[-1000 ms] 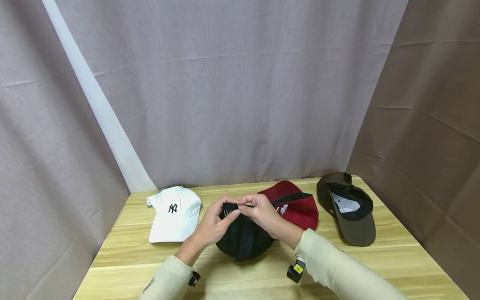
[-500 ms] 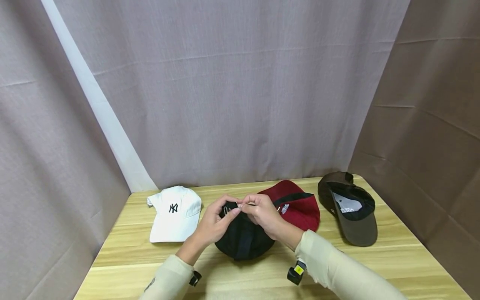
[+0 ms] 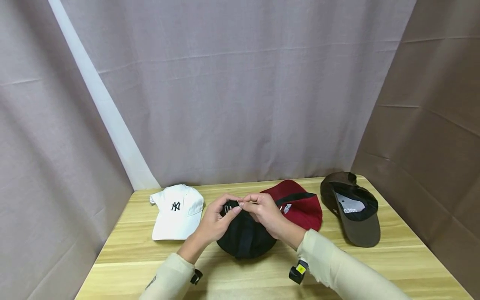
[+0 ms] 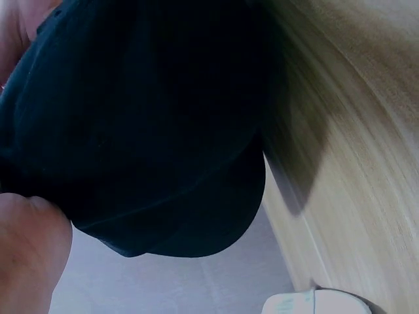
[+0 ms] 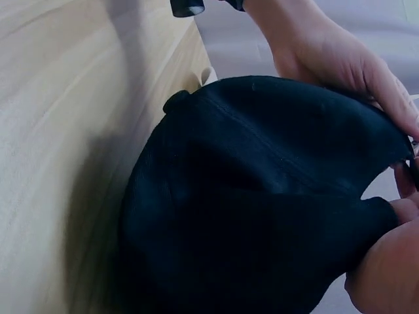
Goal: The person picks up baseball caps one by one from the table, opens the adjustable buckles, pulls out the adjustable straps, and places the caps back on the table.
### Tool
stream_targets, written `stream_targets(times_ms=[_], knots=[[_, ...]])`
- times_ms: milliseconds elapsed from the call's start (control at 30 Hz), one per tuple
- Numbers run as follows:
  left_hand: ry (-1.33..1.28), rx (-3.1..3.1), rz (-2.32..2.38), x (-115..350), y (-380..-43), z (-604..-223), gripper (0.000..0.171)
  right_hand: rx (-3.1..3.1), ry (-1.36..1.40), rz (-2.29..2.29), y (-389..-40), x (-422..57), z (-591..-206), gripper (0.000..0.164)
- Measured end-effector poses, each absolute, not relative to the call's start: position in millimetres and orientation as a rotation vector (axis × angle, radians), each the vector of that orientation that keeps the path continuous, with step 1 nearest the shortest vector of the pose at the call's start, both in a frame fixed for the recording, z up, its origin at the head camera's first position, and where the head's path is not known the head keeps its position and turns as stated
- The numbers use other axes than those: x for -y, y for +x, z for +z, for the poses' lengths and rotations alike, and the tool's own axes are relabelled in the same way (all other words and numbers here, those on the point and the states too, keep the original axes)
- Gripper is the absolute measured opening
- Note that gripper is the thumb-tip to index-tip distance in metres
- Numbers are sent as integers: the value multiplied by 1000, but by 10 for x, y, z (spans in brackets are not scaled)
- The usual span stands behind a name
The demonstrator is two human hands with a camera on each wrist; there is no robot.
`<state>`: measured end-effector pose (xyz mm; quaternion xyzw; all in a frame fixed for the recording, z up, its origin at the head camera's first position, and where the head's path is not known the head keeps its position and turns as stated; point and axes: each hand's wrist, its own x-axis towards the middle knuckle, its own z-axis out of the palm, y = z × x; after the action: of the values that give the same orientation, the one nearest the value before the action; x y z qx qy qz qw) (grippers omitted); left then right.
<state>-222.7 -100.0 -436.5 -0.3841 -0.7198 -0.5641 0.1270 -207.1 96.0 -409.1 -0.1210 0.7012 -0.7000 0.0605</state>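
Note:
A black cap (image 3: 245, 239) is held between both hands above the wooden table, its opening at the back towards the fingers. My left hand (image 3: 213, 218) grips the cap's edge at the left, thumb on the near side, beside a small light metal piece, perhaps a buckle. The right hand (image 3: 266, 212) pinches something small at the same edge, thumb against forefinger, its fingertips close to the left thumb. Dark cloth of the cap fills much of the left wrist view (image 4: 150, 131). What lies between the fingertips is too small to make out.
On the table (image 3: 240, 283), a white cap (image 3: 178, 214) with a black logo lies at the left. A red cap (image 3: 307, 210) sits just behind the right hand. Farther right, a dark brown cap (image 3: 350, 210) shows its inside. Grey curtains (image 3: 240, 91) hang behind the table.
The whole head view has shifted slightly, with the caps appearing a little farther right. Both hands stay at the black cap's edge, with only tiny finger movements.

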Motion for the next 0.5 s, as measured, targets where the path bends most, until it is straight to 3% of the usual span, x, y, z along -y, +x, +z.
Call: stream_targets(times_ms=[233,500], knots=[[-1118,2102,-1615,990,-2246,-4356,18,-2295,-650,-1959,-2115,-1019,-4053,16],[-1114,2118,-1623,987,-2236,-4356,18,-2344,-677,-1816,-2087,-1025,-3982,13]])
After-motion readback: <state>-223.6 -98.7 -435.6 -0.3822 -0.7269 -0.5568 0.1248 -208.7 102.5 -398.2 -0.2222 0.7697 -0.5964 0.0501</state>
